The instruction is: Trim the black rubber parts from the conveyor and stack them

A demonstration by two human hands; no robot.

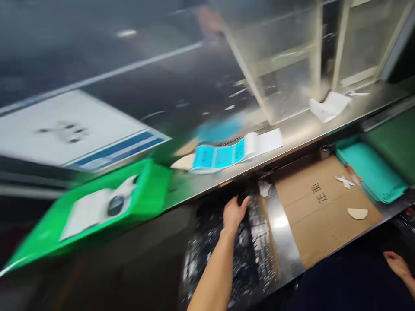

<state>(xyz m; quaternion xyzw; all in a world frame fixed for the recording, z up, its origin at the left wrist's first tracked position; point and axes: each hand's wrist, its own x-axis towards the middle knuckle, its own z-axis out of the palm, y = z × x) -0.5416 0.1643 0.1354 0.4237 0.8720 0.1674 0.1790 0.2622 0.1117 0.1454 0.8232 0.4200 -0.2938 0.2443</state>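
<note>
On the head view, blurred as it is, my left hand (235, 214) stands open with its fingers spread, holding nothing, at the upper end of a glossy black plastic bundle (249, 255); I cannot tell whether they touch. My right hand (398, 265) lies loose and empty near the lower right corner. That slick wrap could slide under pressure, and a careless sweep could knock the cream crescent cutout (357, 213) off the cardboard sheet (320, 207) beside it.
</note>
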